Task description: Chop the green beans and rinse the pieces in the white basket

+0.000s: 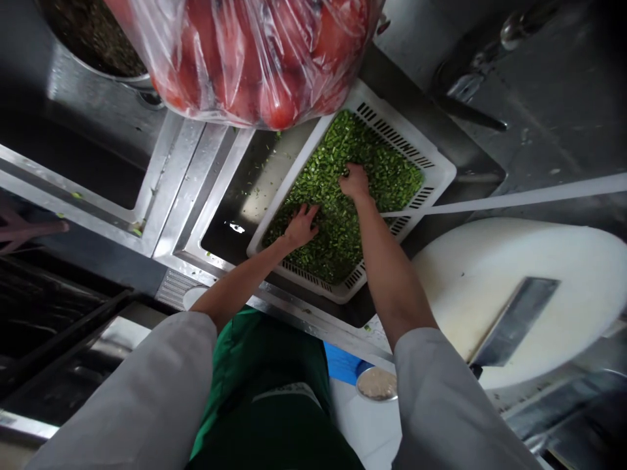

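Observation:
A white slotted plastic basket [437,175] sits tilted across the sink [274,153], holding a thick layer of chopped green vegetable pieces [337,243]. My left hand [300,226] rests on these pieces toward the near left side, its fingers spread. Farther right, my right hand [354,181] has its fingers curled in among the greens; whatever lies inside them is hidden. Beside my right forearm, a long white strip or tube [509,198] crosses the basket's rim and ends over the greens.
A clear bag of tomatoes [255,72] overhangs the basket's far side. To the right, a cleaver [516,323] lies on a round white chopping board [563,261]. A tap [470,111] stands at the back right. Another sink basin [73,163] and a pot [98,39] are at left.

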A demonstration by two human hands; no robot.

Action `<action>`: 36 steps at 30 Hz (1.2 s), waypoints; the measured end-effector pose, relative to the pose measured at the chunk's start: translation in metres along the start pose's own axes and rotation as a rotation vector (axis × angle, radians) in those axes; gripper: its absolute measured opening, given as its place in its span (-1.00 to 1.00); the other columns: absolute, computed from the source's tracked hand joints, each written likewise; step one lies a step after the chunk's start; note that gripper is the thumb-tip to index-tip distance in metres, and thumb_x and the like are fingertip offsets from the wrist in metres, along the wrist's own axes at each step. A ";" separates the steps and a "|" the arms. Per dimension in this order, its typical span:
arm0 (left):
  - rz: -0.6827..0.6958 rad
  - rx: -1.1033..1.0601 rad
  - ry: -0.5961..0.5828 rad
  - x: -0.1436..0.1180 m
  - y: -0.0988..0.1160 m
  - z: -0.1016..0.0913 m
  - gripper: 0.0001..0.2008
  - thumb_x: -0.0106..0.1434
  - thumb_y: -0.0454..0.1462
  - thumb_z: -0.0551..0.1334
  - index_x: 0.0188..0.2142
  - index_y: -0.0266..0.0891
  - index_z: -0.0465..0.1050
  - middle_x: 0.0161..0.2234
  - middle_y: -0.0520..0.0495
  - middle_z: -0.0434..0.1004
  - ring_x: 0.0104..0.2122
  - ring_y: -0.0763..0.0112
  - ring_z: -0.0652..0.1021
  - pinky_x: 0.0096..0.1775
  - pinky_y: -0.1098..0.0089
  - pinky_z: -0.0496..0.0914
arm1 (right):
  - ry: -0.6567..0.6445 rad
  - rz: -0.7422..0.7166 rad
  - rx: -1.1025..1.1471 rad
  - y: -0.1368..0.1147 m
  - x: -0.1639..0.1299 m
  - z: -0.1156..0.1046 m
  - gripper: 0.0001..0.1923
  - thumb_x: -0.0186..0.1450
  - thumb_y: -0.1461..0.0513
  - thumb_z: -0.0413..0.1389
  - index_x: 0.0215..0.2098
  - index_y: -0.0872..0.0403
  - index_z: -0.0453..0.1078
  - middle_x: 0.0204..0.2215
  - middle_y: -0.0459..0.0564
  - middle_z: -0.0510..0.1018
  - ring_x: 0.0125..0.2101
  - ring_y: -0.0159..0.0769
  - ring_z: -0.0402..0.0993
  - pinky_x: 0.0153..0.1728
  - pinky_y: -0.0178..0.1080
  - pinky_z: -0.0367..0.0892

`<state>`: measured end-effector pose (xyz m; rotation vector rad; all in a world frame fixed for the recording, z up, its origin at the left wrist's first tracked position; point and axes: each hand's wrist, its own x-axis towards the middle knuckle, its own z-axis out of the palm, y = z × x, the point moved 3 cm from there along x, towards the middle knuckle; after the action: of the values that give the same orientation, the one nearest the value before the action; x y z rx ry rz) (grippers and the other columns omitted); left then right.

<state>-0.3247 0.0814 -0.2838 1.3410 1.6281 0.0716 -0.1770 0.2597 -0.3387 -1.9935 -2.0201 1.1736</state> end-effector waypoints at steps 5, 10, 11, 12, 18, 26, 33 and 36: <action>-0.272 -0.662 0.058 0.025 -0.016 -0.007 -0.48 0.35 -0.21 0.29 0.28 -0.28 0.51 0.23 -0.25 0.63 0.27 0.03 0.57 0.35 0.11 0.41 | -0.082 0.160 0.333 -0.007 -0.034 -0.004 -0.64 0.27 0.05 0.35 -0.08 0.13 0.62 -0.12 0.13 0.74 0.06 0.08 0.64 0.24 0.15 0.50; -0.370 -1.231 -0.022 0.029 -0.024 -0.005 -0.57 0.34 -0.14 0.23 0.13 -0.24 0.58 0.17 -0.19 0.69 0.15 0.18 0.68 0.26 0.17 0.52 | -0.292 0.232 0.857 -0.030 -0.095 -0.012 -0.43 0.31 -0.26 0.29 -0.08 0.02 0.59 -0.14 0.06 0.75 -0.03 0.00 0.73 -0.11 0.03 0.69; -0.370 -1.258 -0.006 0.027 -0.025 -0.005 -0.59 0.33 -0.12 0.25 0.09 -0.23 0.60 0.17 -0.19 0.70 0.15 0.18 0.68 0.27 0.16 0.51 | -0.322 0.254 0.922 -0.036 -0.105 -0.013 -0.41 0.32 -0.29 0.27 -0.08 0.01 0.58 -0.17 0.06 0.75 -0.04 0.01 0.74 -0.15 0.02 0.70; -0.367 -1.266 0.012 0.025 -0.024 -0.006 -0.60 0.31 -0.10 0.26 0.06 -0.22 0.62 0.16 -0.19 0.71 0.15 0.16 0.68 0.28 0.14 0.50 | -0.338 0.274 0.972 -0.041 -0.113 -0.014 -0.40 0.33 -0.31 0.25 -0.08 0.00 0.58 -0.19 0.06 0.76 -0.05 0.01 0.74 -0.18 0.01 0.70; -0.253 -1.174 0.076 0.011 -0.014 -0.018 -0.60 0.34 -0.09 0.23 0.05 -0.20 0.67 0.19 -0.13 0.70 0.28 0.14 0.58 0.33 0.12 0.44 | -0.388 0.264 1.105 -0.063 -0.140 -0.020 -0.33 0.38 -0.36 0.16 -0.05 0.02 0.60 -0.19 0.09 0.76 -0.01 0.04 0.74 -0.25 -0.05 0.70; -0.157 -1.132 0.167 0.005 -0.012 -0.024 -0.69 0.28 -0.14 0.30 -0.07 -0.16 0.71 0.10 -0.06 0.73 0.26 0.14 0.56 0.38 0.17 0.32 | -0.375 0.046 1.229 -0.073 -0.155 -0.036 -0.47 0.15 -0.16 0.54 -0.14 -0.06 0.55 -0.43 -0.16 0.57 -0.49 -0.38 0.52 -0.61 -0.37 0.35; -0.147 -1.066 0.224 0.000 -0.006 -0.026 -0.73 0.29 -0.17 0.30 -0.10 -0.14 0.73 0.05 -0.03 0.75 0.21 0.16 0.57 0.36 0.18 0.32 | -0.410 0.148 1.213 -0.075 -0.164 -0.048 -0.47 0.24 -0.22 0.46 -0.13 -0.06 0.50 -0.59 -0.29 0.33 -0.67 -0.51 0.16 -0.73 -0.41 0.06; -0.156 -1.055 0.225 -0.002 -0.003 -0.026 -0.74 0.30 -0.18 0.29 -0.10 -0.13 0.73 0.06 -0.02 0.75 0.21 0.17 0.57 0.35 0.20 0.32 | -0.429 0.178 1.248 -0.081 -0.170 -0.050 -0.50 0.30 -0.23 0.41 -0.13 -0.06 0.49 -0.64 -0.32 0.24 -0.70 -0.51 0.12 -0.73 -0.41 0.05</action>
<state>-0.3453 0.0915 -0.2713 0.3949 1.4956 0.8804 -0.1904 0.1438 -0.1832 -1.2807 -0.6820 2.2232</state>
